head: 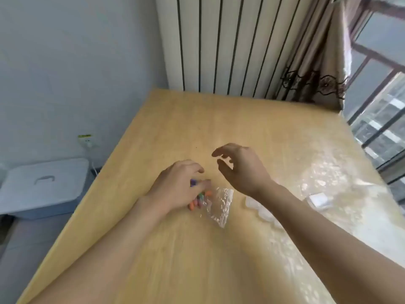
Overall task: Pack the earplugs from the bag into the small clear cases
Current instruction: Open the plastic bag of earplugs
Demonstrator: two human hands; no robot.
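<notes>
At centre of the wooden worktop [197,128], the left hand [177,187] rests palm-down with fingers curled over a cluster of coloured earplugs [198,199]; orange, pink, green and purple pieces show under the fingertips. Whether any single earplug is pinched cannot be told, as the fingers hide the contact. Earplugs lie at the mouth of a small clear bag [219,205], which lies flat on the worktop just right of the left hand, its far end pointing toward the viewer.

Right hand [237,165] is raised above the worktop beyond the bag, fingers spread and loosely curved, thumb apart from the forefinger, holding nothing.

Small clear cases [263,210] sit on the worktop right of the bag, partly hidden under the right forearm; one more clear case [318,199] lies further right, in the glare from the window [377,102].

Behind the worktop: a white ribbed radiator [219,44] and a beige curtain [313,69]. On the floor to the left, a grey lidded bin [43,185].
</notes>
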